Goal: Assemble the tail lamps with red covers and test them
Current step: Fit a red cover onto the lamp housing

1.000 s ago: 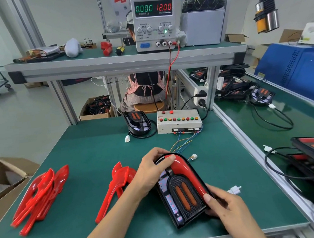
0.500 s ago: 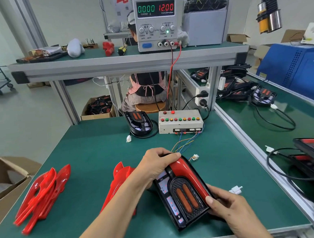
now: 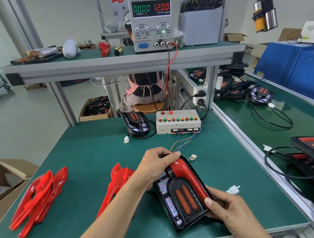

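Left hand (image 3: 157, 166) clamped on tail lamp (image 3: 181, 195) at 12 o'clock, right hand (image 3: 229, 209) at 5; best pressed red cover (image 3: 187, 174) evenly along its edge.

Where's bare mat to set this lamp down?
Free: the mat between the red cover stack and the far tail lamp, and the near right corner past the white connector. Crowded: around the test box wires.

The left hand (image 3: 157, 167) hides the tail lamp's (image 3: 183, 195) top-left corner, and its forearm covers part of a red cover (image 3: 117, 180).
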Demonstrator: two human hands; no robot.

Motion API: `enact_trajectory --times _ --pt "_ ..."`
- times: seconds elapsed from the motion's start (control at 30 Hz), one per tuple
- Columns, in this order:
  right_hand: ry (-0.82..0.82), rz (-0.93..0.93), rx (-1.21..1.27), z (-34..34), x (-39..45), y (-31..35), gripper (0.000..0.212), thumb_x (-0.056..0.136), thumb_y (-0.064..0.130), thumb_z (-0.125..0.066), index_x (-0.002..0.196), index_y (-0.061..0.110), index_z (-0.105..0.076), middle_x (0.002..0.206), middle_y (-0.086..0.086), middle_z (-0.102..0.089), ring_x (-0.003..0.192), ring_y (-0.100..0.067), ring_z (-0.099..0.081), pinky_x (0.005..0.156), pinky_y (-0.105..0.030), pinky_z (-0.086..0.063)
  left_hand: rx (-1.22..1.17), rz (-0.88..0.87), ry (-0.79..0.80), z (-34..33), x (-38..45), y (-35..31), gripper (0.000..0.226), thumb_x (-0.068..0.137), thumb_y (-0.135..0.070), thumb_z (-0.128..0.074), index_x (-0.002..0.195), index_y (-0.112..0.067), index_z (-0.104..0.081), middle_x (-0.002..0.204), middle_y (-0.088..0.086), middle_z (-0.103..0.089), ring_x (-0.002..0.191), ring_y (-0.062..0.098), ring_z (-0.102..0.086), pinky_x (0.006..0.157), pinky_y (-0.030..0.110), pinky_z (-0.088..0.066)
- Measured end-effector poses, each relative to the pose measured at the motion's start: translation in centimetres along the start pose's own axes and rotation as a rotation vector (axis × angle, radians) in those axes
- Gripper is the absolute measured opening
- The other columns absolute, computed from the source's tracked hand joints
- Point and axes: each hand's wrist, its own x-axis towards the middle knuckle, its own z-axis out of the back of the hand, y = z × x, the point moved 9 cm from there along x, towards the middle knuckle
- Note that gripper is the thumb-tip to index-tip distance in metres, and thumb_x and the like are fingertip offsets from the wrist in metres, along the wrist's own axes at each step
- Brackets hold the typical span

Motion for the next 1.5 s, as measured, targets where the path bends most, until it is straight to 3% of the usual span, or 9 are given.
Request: enact_trajectory --times 0.13,0.27,0.57,0.7,0.8,0.9,1.17,1.3,1.5 --pt "-0.023 0.031 -0.019 0.3 -0.1 0.2 0.035 0.078 0.013 -0.077 0.106 0.033 -0.082 0.114 -0.027 -0.069 0.098 -0.023 -0.074 0.077 -0.033 -0.062 -0.022 -0.003 0.009 -0.2 0.0 -0.2 0.026 0.08 -0.038 -0.084 0.082 -0.015 -0.073 0.079 0.004 -0.075 0.067 0.014 -0.068 0.071 0.029 -0.058" --pt "-0.035 0.028 -0.034 0.4 -0.1 0.4 0.035 0.085 -0.001 -0.073 0.099 0.029 -0.084 0.111 -0.02 -0.074 0.094 -0.019 -0.074 0.073 -0.03 -0.062 -0.002 -0.016 -0.003 -0.1 0.2 -0.1 0.029 0.079 -0.041 -0.084 0.081 -0.014 -0.073 0.078 0.005 -0.076 0.066 0.013 -0.068 0.067 0.025 -0.058" --pt "-0.077 0.027 -0.034 0.5 -0.2 0.5 0.032 0.084 -0.002 -0.075 0.098 0.026 -0.083 0.106 -0.015 -0.077 0.089 -0.017 -0.074 0.068 -0.029 -0.061 0.0 -0.012 0.037 -0.2 0.1 0.0 0.036 0.083 -0.056 -0.075 0.075 -0.021 -0.071 0.074 -0.005 -0.072 0.066 0.009 -0.064 0.068 0.019 -0.049" --pt "-0.061 0.024 -0.02 0.4 -0.1 0.5 0.032 0.083 -0.001 -0.075 0.099 0.026 -0.083 0.108 -0.016 -0.077 0.088 -0.016 -0.074 0.067 -0.027 -0.061 -0.04 0.113 0.125 -0.5 0.1 0.8 0.03 0.084 -0.042 -0.079 0.086 -0.012 -0.078 0.088 0.006 -0.078 0.075 0.015 -0.071 0.076 0.024 -0.056" --pt "-0.066 0.042 -0.011 0.4 -0.1 0.6 0.034 0.082 -0.003 -0.075 0.096 0.026 -0.084 0.109 -0.022 -0.074 0.085 -0.016 -0.074 0.065 -0.028 -0.061 -0.015 0.168 0.179 -0.6 0.2 0.7 0.025 0.083 -0.037 -0.081 0.075 -0.013 -0.078 0.084 0.009 -0.078 0.069 0.019 -0.07 0.074 0.026 -0.057" --pt "-0.063 0.055 0.001 0.4 -0.2 0.7 0.04 0.083 -0.009 -0.072 0.092 0.028 -0.085 0.11 -0.029 -0.07 0.081 -0.017 -0.072 0.063 -0.029 -0.061 -0.012 0.147 0.197 -0.8 0.4 0.4 0.027 0.083 -0.033 -0.082 0.064 -0.019 -0.07 0.073 0.006 -0.072 0.061 0.018 -0.064 0.069 0.028 -0.053" --pt "-0.067 0.059 -0.016 0.4 -0.3 0.8 0.042 0.083 -0.007 -0.072 0.091 0.032 -0.085 0.109 -0.024 -0.072 0.082 -0.015 -0.073 0.064 -0.029 -0.06 0.068 0.038 0.177 -0.5 0.3 0.0 0.032 0.087 -0.047 -0.075 0.075 -0.018 -0.069 0.072 -0.003 -0.07 0.064 0.01 -0.061 0.073 0.022 -0.047" --pt "-0.051 0.069 -0.047 0.3 -0.5 1.2 0.044 0.083 -0.008 -0.072 0.092 0.034 -0.084 0.108 -0.032 -0.067 0.078 -0.017 -0.071 0.064 -0.031 -0.061 0.055 0.006 0.182 -0.8 0.3 -0.3 0.028 0.089 -0.041 -0.075 0.073 -0.019 -0.069 0.068 -0.003 -0.069 0.058 0.008 -0.06 0.059 0.016 -0.048" --pt "-0.084 0.01 -0.051 0.7 -0.6 0.9 0.037 0.084 -0.01 -0.071 0.1 0.021 -0.083 0.096 -0.023 -0.073 0.077 -0.016 -0.072 0.063 -0.03 -0.061 0.03 0.021 0.204 -0.9 0.1 -0.4 0.024 0.088 -0.037 -0.077 0.076 -0.018 -0.068 0.068 -0.002 -0.07 0.058 0.009 -0.062 0.058 0.017 -0.05"
